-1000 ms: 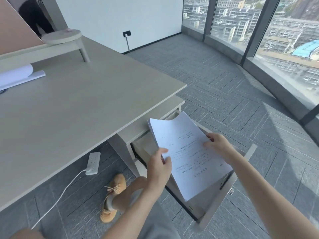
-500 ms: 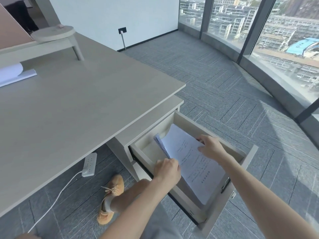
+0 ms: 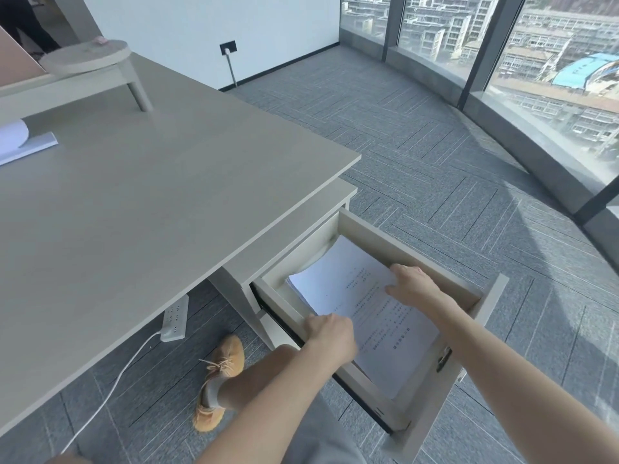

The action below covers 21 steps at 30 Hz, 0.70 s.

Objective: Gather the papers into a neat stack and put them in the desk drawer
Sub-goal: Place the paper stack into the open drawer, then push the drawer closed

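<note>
The printed lines on the paper stack [image 3: 355, 296] are too small to read. The left hand [image 3: 330, 336] covers the stack's near-left edge, its fingertips hidden. The drawer [image 3: 482, 316] front hides the stack's near corner.

I see bright daylight flooding in through the windows [image 3: 542, 61] at two o'clock, laying pale bands across the carpet [image 3: 418, 155]. The worktop [image 3: 134, 202] shades the floor beneath it. Straight edges bow towards the frame's borders. Print on the papers [image 3: 361, 296] is perhaps too soft to read.
</note>
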Motion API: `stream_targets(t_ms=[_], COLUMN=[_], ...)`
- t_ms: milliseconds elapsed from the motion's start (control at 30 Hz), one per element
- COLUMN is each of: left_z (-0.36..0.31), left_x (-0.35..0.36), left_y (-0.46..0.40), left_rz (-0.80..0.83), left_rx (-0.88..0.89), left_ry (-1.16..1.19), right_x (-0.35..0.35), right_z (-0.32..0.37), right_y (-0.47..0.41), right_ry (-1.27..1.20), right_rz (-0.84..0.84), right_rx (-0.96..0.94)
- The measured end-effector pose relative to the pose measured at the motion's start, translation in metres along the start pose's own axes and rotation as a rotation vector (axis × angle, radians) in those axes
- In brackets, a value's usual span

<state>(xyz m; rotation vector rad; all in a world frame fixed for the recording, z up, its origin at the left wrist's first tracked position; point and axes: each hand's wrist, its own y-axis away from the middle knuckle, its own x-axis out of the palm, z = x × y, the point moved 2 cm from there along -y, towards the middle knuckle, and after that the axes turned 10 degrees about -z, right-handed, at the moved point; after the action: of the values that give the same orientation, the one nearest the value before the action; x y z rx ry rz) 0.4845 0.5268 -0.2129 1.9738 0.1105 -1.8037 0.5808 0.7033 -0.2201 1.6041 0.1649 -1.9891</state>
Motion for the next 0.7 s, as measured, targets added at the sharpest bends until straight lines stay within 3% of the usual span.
stream_targets(t_ms=[200,333,500,700], left_z=[0.001,0.002,0.025,0.062], left_x=[-0.004,-0.016,-0.063,-0.146], left_y=[-0.002,0.0,-0.004,-0.018], left_rz=[0.101,0.076,-0.204,-0.582], left_rx=[0.0,-0.002,0.033,0.078], left_ry=[-0.033,-0.043,0.051,0.127], right_x=[0.003,-0.002,-0.017,-0.034], right_z=[0.003,0.009,0.01,0.005], right_y=[0.003,0.009,0.031,0.079], right_ry=[0.06,0.08,0.037,0.014], right_rz=[0.013,0.043,-0.005,-0.188], right_rx=[-0.018,-0.053,-0.116,-0.124])
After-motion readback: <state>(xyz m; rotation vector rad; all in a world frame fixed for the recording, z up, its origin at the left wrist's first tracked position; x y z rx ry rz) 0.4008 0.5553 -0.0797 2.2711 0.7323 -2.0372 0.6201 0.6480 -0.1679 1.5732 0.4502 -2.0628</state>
